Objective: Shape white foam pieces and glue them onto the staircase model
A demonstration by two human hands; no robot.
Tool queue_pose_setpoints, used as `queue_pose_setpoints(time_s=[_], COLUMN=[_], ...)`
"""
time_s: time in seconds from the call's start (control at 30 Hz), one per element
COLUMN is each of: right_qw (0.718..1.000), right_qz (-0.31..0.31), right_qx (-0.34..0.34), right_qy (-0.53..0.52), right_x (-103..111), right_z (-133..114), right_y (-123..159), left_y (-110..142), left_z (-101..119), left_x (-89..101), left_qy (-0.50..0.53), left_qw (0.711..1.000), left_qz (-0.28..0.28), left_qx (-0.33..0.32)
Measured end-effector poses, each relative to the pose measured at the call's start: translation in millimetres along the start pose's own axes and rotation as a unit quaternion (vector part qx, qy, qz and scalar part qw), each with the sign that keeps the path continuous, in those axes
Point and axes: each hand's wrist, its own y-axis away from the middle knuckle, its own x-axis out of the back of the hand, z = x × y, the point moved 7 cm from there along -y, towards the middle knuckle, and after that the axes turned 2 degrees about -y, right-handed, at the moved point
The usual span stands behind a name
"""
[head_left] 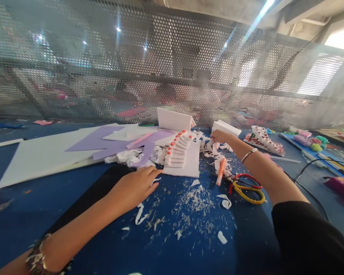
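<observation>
My left hand (138, 186) lies on the blue table with its fingers stretched out, holding nothing. Its fingertips reach the near left corner of a white foam sheet (192, 162). On that sheet stands a row of ruffled white strips (177, 152) topped with small red dots. My right hand (220, 136) reaches over crumpled white scraps (206, 147), beside a white block (227, 127). Its fingers point down and are closed; what they hold, if anything, is hidden. Nearer to me are an orange tube (221, 172) and scissors with red and yellow handles (249, 189).
Purple sheets (88, 141) and a large white board (43, 156) lie at left. White shavings (196, 202) litter the front. A red-dotted white piece (263, 139), coloured pompoms (306, 138) and a black cable (304, 172) are at right. Perforated metal (172, 57) rises behind.
</observation>
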Motion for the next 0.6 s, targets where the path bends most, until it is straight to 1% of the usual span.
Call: queue_pose_setpoints(time_s=[0.2, 0.27, 0.33, 0.4, 0.43, 0.5, 0.57, 0.6], right_qw=[0.993, 0.990, 0.989, 0.993, 0.996, 0.999, 0.995, 0.991], right_qz=[0.093, 0.115, 0.123, 0.105, 0.082, 0.010, -0.071, -0.097], right_qx=[-0.075, -0.085, -0.079, -0.056, -0.038, 0.002, 0.046, 0.062], right_qy=[-0.001, -0.005, -0.011, -0.020, -0.025, -0.039, -0.056, -0.062], right_x=[57.9, 72.5, 80.7, 80.9, 77.6, 63.9, 44.4, 35.1], right_z=[36.9, 40.9, 36.5, 24.4, 16.3, -2.2, -21.6, -29.9], right_y=[-0.1, 0.4, 1.9, 5.4, 8.4, 18.0, 32.6, 40.6], left_y=[0.4, -0.2, -0.9, -1.6, -1.8, -2.1, -2.0, -1.9], left_z=[-1.6, -1.9, -1.9, -1.7, -1.6, -1.4, -1.2, -1.1], left_x=[-2.9, -3.0, -3.1, -3.0, -2.9, -2.1, -1.6, -1.7], left_qy=[-0.007, -0.002, 0.004, 0.005, 0.005, 0.006, 0.007, 0.008], left_qw=[1.000, 1.000, 1.000, 1.000, 1.000, 1.000, 1.000, 1.000], left_qz=[-0.013, -0.009, -0.006, -0.004, -0.003, 0.002, 0.005, 0.005], left_qx=[0.002, 0.000, -0.003, -0.006, -0.007, -0.008, -0.008, -0.009])
